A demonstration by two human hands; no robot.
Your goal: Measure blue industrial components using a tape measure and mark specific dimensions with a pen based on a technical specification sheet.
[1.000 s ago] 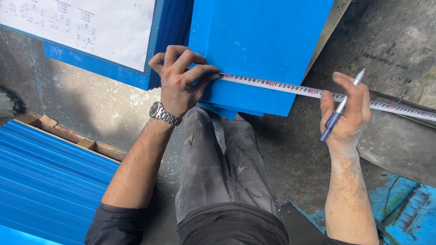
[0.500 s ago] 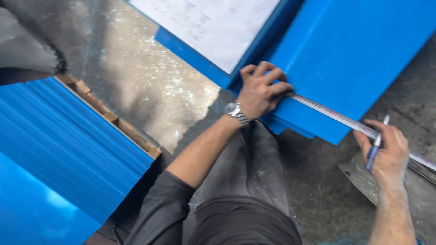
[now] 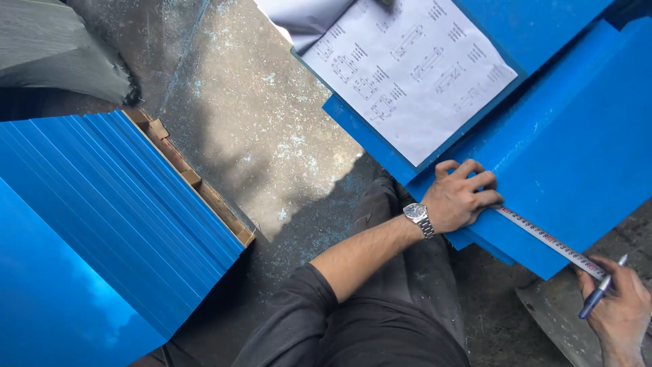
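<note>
- Tape measure point(image 3: 547, 239) is lying across the blue sheet point(image 3: 577, 156); my view has been swinging left since a moment ago, while my hands are keeping their places, so the measuring is holding.
- My left hand point(image 3: 462, 197) is pressing flat on the tape's end.
- My right hand point(image 3: 621, 306) is gripping a pen point(image 3: 601, 289) at the tape.
- Concrete floor point(image 3: 258, 122) is showing paint flecks; stacked blue panels point(image 3: 102, 231) are lying left, a drawing sheet point(image 3: 407, 68) above.

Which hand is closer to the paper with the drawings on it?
The left hand. It presses the tape measure onto the blue sheet just below the paper. The right hand, holding a pen, is farther off by the tape's other end.
</note>
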